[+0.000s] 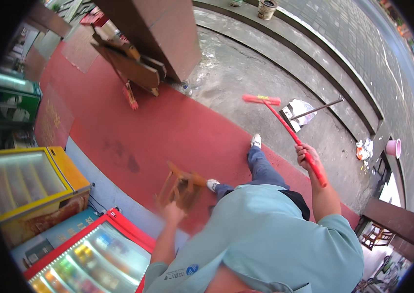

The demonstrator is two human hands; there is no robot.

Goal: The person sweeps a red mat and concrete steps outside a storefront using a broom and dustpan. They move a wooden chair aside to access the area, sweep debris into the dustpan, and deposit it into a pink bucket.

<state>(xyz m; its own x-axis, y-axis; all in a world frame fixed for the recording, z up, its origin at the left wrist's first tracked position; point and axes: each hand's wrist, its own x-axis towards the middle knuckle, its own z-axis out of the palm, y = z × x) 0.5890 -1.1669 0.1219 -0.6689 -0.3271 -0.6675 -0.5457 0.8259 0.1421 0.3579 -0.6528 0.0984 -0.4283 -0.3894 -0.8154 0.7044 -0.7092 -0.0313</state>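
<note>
In my right hand point(308, 156), closed around the handle, is a long red broom point(285, 124). Its narrow red head points away from me over the grey concrete. Just beyond the handle lies a long-handled dustpan point(291, 120) with a white plastic bag point(302, 110) on it. My left hand point(173, 213) is closed on a small wooden stool point(185, 192) low at my left side. Motion blurs both the stool and this hand, so its exact hold is hard to make out.
Red flooring point(153, 132) meets grey concrete and steps point(314, 53). Display freezers point(31, 183) line the left. Folded wooden tabletops point(133, 66) lean by a brown pillar point(158, 34). A pink bucket point(393, 148) and litter point(364, 149) are at the right; a paint can point(267, 9) stands far off.
</note>
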